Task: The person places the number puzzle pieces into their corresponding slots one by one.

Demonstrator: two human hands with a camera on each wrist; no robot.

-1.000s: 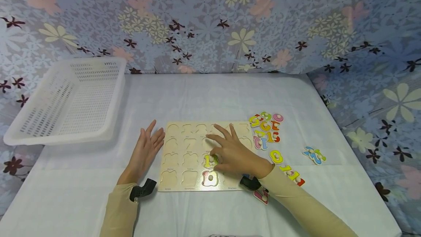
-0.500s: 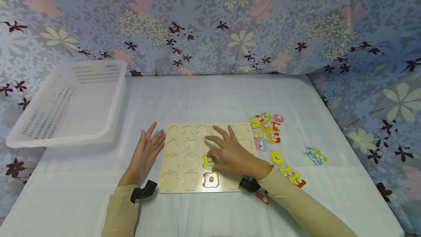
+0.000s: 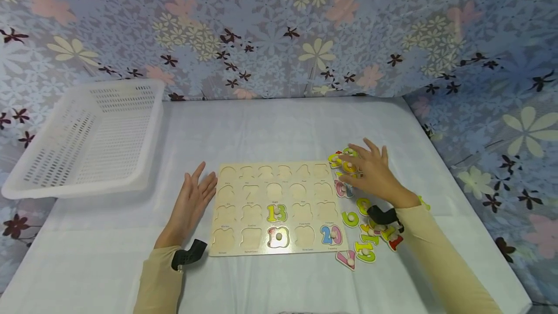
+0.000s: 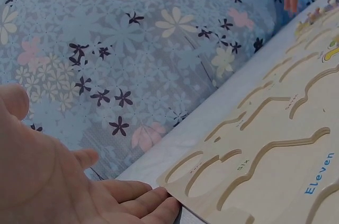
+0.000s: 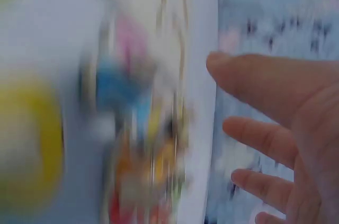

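Note:
A light wooden number puzzle board lies on the white cloth, with several bare cutouts. Set into it are a yellow-green 13 piece, a piece with a red 1 as first digit and a blue-and-pink 20 piece. My left hand lies with fingers extended beside the board's left edge; in the left wrist view the fingertips reach the board's corner. My right hand, fingers spread and holding nothing, hovers over the number pieces at the board's upper right, partly covering them.
Right of the board lie more loose pieces: a green single digit, a yellow-green 19 and a pink 7. A white plastic basket stands at the back left. Flowered cloth hangs behind the table.
My right hand has left the 13 piece and moved right and away to the loose pieces. The 20 piece and 19 piece are uncovered by that. My left hand stays put.

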